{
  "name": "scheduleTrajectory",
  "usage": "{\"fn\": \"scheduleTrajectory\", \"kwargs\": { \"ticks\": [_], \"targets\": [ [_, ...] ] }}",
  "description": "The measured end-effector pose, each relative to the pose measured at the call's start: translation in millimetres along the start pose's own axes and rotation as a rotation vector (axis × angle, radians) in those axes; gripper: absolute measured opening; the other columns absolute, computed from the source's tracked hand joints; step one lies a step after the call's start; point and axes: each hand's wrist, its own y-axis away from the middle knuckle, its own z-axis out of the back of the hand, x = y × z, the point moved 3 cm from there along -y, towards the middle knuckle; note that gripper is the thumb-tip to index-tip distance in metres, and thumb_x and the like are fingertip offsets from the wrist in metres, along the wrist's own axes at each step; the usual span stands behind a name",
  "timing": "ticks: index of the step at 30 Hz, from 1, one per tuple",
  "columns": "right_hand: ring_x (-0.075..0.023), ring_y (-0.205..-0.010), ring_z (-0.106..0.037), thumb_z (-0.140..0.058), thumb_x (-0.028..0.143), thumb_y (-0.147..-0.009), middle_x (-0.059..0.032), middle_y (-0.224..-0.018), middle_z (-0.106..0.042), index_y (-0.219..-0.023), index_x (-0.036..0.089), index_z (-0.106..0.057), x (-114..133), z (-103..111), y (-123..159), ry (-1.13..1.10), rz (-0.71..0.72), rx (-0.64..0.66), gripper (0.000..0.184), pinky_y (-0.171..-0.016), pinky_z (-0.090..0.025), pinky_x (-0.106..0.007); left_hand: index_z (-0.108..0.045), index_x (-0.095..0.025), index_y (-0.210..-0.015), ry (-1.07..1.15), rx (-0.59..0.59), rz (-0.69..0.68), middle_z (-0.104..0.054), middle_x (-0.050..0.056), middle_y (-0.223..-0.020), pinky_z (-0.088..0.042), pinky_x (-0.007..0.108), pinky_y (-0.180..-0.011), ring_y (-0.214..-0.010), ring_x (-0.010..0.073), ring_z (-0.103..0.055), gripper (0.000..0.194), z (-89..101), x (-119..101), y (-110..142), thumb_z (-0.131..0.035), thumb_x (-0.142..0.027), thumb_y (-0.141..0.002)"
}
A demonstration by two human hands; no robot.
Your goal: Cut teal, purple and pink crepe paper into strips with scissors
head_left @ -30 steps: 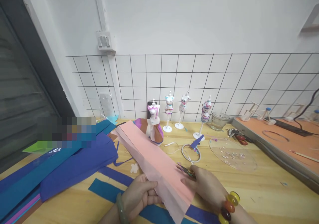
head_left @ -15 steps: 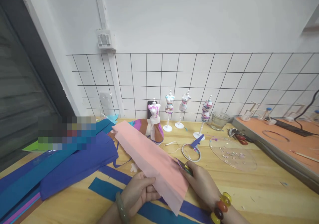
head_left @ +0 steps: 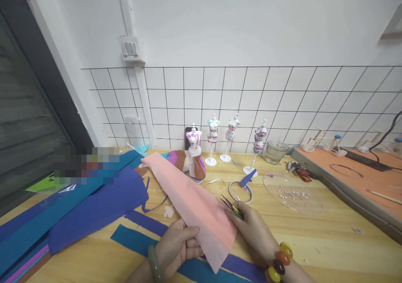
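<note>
A long folded piece of pink crepe paper or thin fabric (head_left: 191, 195) slants across the middle of the table. My left hand (head_left: 180, 243) grips its near left edge between thumb and fingers. In my right hand (head_left: 254, 222) is a small pair of scissors (head_left: 231, 206), blades parted and pointing up and left, beside the pink piece's right edge. Under the pink piece lie a teal strip (head_left: 135, 239) and a dark blue strip (head_left: 146, 223). Just behind the scissors is a roll of tape (head_left: 240, 191) with a blue scrap leaning on it.
Small dress forms (head_left: 213, 134) stand along the wall, one wearing a brown and purple skirt (head_left: 197, 167). Blue and teal sheets (head_left: 103, 211) pile up on the left. A clear disc with gems (head_left: 292, 194), a glass bowl (head_left: 276, 151) and an orange-topped board (head_left: 351, 161) are on the right.
The scissors' blades have spread apart, standing clear at the pink piece's right edge. The pink piece has shifted slightly in my left hand, its near corner moving left.
</note>
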Motion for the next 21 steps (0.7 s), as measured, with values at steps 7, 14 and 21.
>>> {"fn": "scheduleTrajectory", "kwargs": {
  "ticks": [7, 14, 21],
  "targets": [
    [-0.0208, -0.081, -0.057, -0.044, 0.043, -0.087, -0.0026, -0.087, -0.064, -0.092, 0.021, -0.057, 17, 18, 9, -0.154, 0.053, 0.087, 0.026, -0.070, -0.041, -0.027, -0.048, -0.009, -0.108, 0.001, 0.022, 0.002, -0.067, 0.017, -0.100, -0.051, 0.035, -0.079, -0.088, 0.0253, -0.066, 0.033, 1.3, 2, 0, -0.059, -0.018, -0.078],
    [-0.0121, -0.062, -0.040, -0.042, 0.055, -0.085, 0.0040, -0.066, -0.042, -0.073, 0.018, -0.049, 45, 20, 22, -0.318, 0.022, 0.370, 0.039, -0.059, -0.035, -0.023, -0.053, -0.007, -0.107, -0.004, 0.100, -0.027, -0.066, 0.019, -0.104, -0.049, 0.037, -0.083, -0.093, 0.0268, -0.064, 0.035, 2.5, 4, -4, -0.063, -0.021, -0.078],
    [-0.0076, -0.045, -0.034, -0.035, 0.062, -0.086, 0.0062, -0.058, -0.042, -0.073, 0.020, -0.051, 50, 23, 57, -0.504, -0.206, 0.614, 0.047, -0.044, -0.031, -0.021, -0.056, -0.007, -0.105, 0.014, 0.127, -0.045, -0.067, 0.019, -0.102, -0.049, 0.037, -0.082, -0.092, 0.0271, -0.065, 0.033, 3.1, 4, -5, -0.064, -0.023, -0.077]
  ]
}}
